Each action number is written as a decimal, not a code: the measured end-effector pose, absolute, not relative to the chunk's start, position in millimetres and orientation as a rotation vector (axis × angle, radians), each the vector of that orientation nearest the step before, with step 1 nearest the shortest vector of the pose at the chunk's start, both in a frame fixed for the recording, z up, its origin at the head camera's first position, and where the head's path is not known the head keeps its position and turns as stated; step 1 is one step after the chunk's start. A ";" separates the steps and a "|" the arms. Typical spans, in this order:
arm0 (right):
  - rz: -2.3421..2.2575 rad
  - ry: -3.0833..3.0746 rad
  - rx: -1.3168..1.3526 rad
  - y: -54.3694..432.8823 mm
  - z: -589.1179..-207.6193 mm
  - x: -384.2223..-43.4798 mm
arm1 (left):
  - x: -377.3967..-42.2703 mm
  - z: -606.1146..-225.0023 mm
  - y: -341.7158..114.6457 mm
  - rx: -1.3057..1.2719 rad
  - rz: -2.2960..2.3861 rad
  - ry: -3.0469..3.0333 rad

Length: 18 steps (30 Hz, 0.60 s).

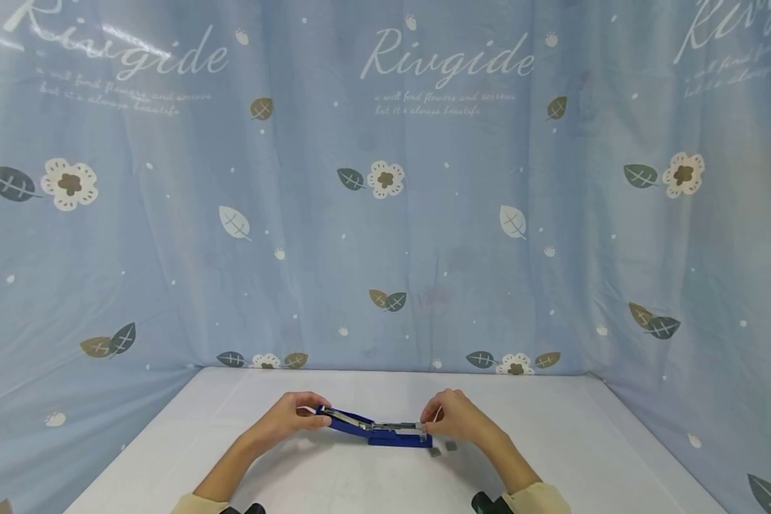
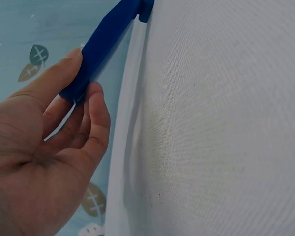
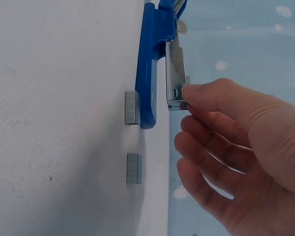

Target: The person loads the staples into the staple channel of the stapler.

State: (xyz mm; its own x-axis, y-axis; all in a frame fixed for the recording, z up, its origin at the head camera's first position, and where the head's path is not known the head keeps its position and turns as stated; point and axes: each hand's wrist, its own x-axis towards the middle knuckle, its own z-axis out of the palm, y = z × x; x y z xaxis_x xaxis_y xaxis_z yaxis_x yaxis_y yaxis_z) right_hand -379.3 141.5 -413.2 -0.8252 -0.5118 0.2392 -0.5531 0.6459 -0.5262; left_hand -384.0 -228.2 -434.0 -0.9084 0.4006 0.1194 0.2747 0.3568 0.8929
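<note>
A patterned blue curtain (image 1: 385,243) forms the backdrop. In front of it is a white table (image 1: 334,489), the work surface.

The stapler (image 1: 400,441) is near the middle of the table, lengthwise between the two hands. Its cover (image 1: 348,427) is swung open and angles up toward the left; its base is low at the right. Whether the base bears fully on the table cannot be told.

The hands are apart, one at each end of the stapler. The left hand (image 1: 293,412) pinches the free end of the cover between thumb and fingers. The right hand (image 1: 456,416) pinches the free end of the metal rail (image 3: 175,69) with thumb and forefinger; the rail stands clear of the base there.

Two staple strips lie by the base's right end: the near strip (image 3: 132,107) just beside it, the far strip (image 3: 132,168) a little apart.

Progress, as judged: opening is complete. Both strips are outside the rail, and the cover is not yet closed. Whether the rail contains staples cannot be determined.
</note>
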 end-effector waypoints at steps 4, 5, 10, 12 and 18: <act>0.936 -2.797 0.888 142.2 -413.3 -379.2 | -383.9 -434.4 -227.6 0.623 1.597 2.497; 0.937 -2.799 0.885 142.4 -413.2 -379.2 | -384.2 -434.5 -227.6 0.622 1.594 2.501; 0.952 -2.808 0.882 143.3 -413.4 -380.1 | -383.5 -433.8 -227.9 0.611 1.581 2.509; 0.955 -2.809 0.888 143.9 -413.8 -380.7 | -383.0 -433.1 -227.7 0.605 1.578 2.509; 0.958 -2.812 0.891 145.9 -414.4 -382.2 | -384.2 -433.8 -227.0 0.595 1.555 2.522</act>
State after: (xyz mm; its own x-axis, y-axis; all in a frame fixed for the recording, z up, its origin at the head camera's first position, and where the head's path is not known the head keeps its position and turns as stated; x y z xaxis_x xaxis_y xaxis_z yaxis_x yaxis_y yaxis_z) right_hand -382.2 145.9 -414.4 -0.8344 -0.5081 0.2137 -0.5329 0.6443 -0.5486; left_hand -384.2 -227.0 -433.8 -0.9156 0.3888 0.1022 0.2660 0.3954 0.8791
